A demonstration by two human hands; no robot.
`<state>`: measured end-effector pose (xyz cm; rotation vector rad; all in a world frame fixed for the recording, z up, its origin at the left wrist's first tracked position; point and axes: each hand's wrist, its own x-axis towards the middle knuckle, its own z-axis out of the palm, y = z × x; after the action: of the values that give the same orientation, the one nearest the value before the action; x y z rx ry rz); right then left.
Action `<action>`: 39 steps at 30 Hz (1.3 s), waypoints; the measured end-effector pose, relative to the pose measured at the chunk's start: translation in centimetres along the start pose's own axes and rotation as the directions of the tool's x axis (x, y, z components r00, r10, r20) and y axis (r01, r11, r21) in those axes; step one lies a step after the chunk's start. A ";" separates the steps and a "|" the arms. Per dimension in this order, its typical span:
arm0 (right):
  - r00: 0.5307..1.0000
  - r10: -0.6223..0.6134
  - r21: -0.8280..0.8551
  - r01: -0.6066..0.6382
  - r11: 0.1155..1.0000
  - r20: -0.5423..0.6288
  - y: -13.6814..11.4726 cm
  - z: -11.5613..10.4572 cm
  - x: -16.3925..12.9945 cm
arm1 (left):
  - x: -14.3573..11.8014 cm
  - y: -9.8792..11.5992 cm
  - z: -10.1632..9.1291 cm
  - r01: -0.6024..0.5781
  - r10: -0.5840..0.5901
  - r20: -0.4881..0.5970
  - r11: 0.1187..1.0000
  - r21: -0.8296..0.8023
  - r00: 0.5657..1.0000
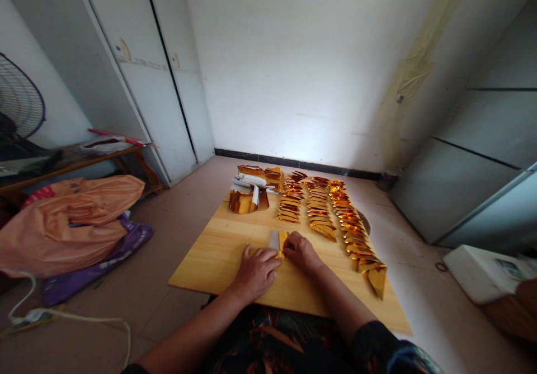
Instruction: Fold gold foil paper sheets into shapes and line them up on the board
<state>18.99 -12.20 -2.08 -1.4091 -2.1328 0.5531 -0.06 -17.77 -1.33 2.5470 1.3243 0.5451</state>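
A small sheet of gold foil paper point(278, 241), gold on one side and silvery on the other, lies on a wooden board point(218, 251) over my lap. My left hand point(254, 272) presses its lower left part with the fingertips. My right hand point(300, 251) pinches its right edge. Both hands touch the same sheet. Further out on the board lie three rows of folded gold pieces point(319, 212), the right-hand row point(356, 240) running down to a larger folded piece point(376, 278).
A heap of unfolded gold and white papers point(250, 190) sits at the board's far left. Left on the tiled floor lie an orange plastic bag point(71, 217) and a purple bag point(104, 259). A fan point(17, 105), a low bench point(84, 159), a white box point(482, 270) and walls surround.
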 end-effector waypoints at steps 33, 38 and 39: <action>0.941 -0.303 -0.397 0.338 0.853 0.149 -2.6 -0.1 -2.7 | 2.1 -2.8 -0.5 0.060 -0.017 -0.177 0.969 0.240 0.984; 0.952 -0.288 -0.445 0.304 0.842 0.105 -1.7 -0.7 -2.9 | 2.4 -3.1 0.2 0.003 0.027 -0.142 0.978 0.210 0.990; 0.953 -0.285 -0.454 0.300 0.839 0.102 -1.6 -0.8 -2.9 | 2.4 -3.1 0.2 -0.004 0.032 -0.136 0.979 0.206 0.990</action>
<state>19.29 -15.45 -1.10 -1.2621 -2.5567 -0.0692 -1.00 -14.03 -2.11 2.7322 1.4761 0.6298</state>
